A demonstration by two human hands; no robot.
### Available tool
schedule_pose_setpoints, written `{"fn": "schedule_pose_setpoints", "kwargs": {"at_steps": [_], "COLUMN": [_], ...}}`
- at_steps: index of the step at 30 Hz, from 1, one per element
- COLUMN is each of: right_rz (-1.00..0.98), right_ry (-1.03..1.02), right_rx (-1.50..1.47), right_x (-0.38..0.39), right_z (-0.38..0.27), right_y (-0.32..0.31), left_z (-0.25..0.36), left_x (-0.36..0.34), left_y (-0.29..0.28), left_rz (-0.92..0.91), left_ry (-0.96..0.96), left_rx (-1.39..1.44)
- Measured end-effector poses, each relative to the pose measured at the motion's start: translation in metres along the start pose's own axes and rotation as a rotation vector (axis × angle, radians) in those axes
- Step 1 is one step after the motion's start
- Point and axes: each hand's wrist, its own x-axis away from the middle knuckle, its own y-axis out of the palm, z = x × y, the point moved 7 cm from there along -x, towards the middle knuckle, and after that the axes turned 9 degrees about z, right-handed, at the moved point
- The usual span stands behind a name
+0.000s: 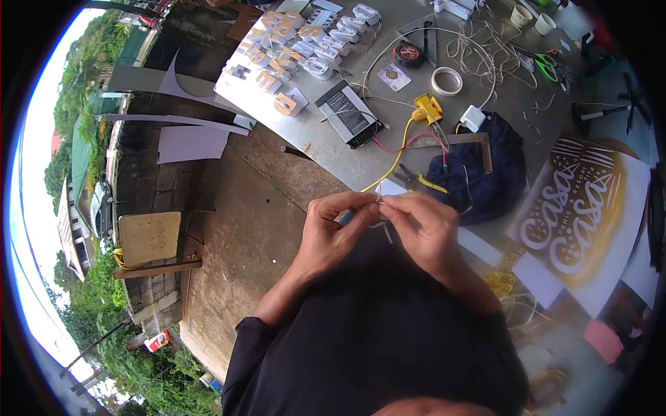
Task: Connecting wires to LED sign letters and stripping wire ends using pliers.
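Observation:
My left hand (334, 232) and my right hand (424, 229) meet in front of my chest, fingertips pinched together on a thin white wire (381, 202). A short bent piece of that wire hangs below the fingers. A yellow wire (393, 166) runs from near my hands up to a yellow tool (427, 109) on the grey table (333, 149). Red wires lie beside it. A black and silver power supply box (349, 114) sits just beyond.
Several white and tan sign letters (298, 41) lie at the table's far end. A tape roll (447, 81), a tape measure (409, 54), tangled white cord (485, 55), a dark blue cloth (485, 177) and a printed sign board (579, 208) are on the right. The concrete floor (236, 236) lies to the left.

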Motion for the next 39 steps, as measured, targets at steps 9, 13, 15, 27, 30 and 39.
{"fn": "schedule_pose_setpoints", "kwargs": {"at_steps": [9,13,15,27,30,39], "right_rz": [0.044,-0.032,-0.065,-0.032,-0.058,-0.038], "right_ry": [0.103,0.255,0.330,0.909,0.834,0.764], "right_rx": [-0.039,-0.139,-0.187,-0.708,-0.650,-0.734], "right_x": [0.005,0.008,0.010,0.041,0.037,0.031], "right_z": [0.035,0.054,0.066,0.121,0.119,0.108], "right_y": [-0.020,-0.022,-0.020,0.000,-0.004,-0.004], "left_z": [-0.030,-0.030,-0.030,-0.032,-0.039,-0.053], "left_x": [-0.013,-0.020,-0.025,-0.026,-0.023,-0.013], "left_y": [0.042,0.048,0.051,0.056,0.052,0.057], "left_rz": [-0.044,-0.026,-0.035,-0.027,-0.091,0.071], "left_ry": [-0.478,-0.489,-0.454,-0.257,-0.361,-0.558], "left_rx": [0.451,0.420,0.434,0.111,0.025,0.518]}}
